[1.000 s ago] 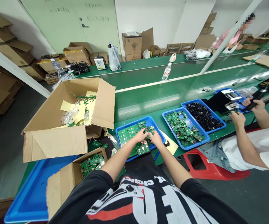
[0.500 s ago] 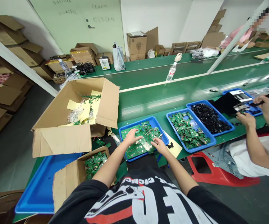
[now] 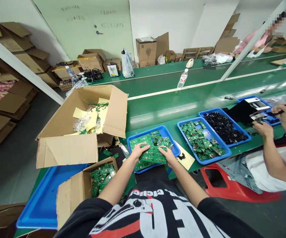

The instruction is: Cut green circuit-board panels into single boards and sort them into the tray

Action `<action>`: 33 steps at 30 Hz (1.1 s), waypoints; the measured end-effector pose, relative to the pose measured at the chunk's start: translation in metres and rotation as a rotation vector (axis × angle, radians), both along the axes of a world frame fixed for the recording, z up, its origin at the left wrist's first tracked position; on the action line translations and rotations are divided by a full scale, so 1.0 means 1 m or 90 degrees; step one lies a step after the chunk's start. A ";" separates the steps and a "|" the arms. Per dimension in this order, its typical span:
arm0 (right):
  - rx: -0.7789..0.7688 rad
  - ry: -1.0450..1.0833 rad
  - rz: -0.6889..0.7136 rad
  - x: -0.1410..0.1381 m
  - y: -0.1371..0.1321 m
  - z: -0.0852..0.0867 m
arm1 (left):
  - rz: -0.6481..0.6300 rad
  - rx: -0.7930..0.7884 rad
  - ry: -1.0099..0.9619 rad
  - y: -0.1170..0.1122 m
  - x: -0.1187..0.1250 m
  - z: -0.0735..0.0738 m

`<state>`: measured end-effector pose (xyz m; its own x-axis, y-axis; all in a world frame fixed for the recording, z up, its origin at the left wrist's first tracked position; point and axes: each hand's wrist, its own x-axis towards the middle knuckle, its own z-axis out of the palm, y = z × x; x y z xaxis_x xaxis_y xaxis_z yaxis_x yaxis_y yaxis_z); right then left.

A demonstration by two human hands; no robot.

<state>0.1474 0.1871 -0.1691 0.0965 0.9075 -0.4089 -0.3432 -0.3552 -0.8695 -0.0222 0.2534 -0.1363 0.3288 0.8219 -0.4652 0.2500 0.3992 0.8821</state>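
Between my two hands is a green circuit board panel (image 3: 153,154), held by its left and right ends over a blue tray (image 3: 161,128). My left hand (image 3: 139,151) is closed on its left end, thumb on top. On the right end, my right hand (image 3: 167,155) grips with the thumb above; the fingers beneath are hidden. Further green circuit boards (image 3: 138,140) lie in the tray under and behind the panel, some of them small separate pieces at the right side.
Right of me stand a blue tray of small circuit boards (image 3: 203,140) and a tray of black parts (image 3: 223,127). A co-worker's hands (image 3: 264,129) work beyond. At left are a large carton (image 3: 66,150), a small box of boards (image 3: 75,188) and a blue tray (image 3: 37,205).
Both hands have closed on the ends of the panel, which is now lifted and turned level between them. The view has shifted slightly.
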 end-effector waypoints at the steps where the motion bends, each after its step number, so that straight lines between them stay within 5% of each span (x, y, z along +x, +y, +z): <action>1: -0.012 0.035 0.007 -0.001 -0.001 0.001 | -0.006 -0.027 -0.027 -0.004 -0.002 0.002; 5: -0.017 0.079 0.066 0.003 -0.004 0.009 | -0.044 -0.103 -0.107 -0.015 -0.007 0.009; 11: -0.020 -0.088 0.051 0.004 -0.002 0.007 | -0.003 -0.088 -0.107 -0.018 -0.004 0.009; 22: 0.032 -0.392 -0.080 -0.022 0.001 0.005 | 0.033 0.103 0.163 -0.015 0.003 0.008; 27: -0.019 -0.176 -0.162 -0.004 0.006 0.009 | -0.062 0.128 0.252 -0.009 -0.012 0.009; 33: -0.054 0.033 -0.149 -0.007 0.006 0.007 | -0.144 0.110 0.286 0.000 -0.016 -0.005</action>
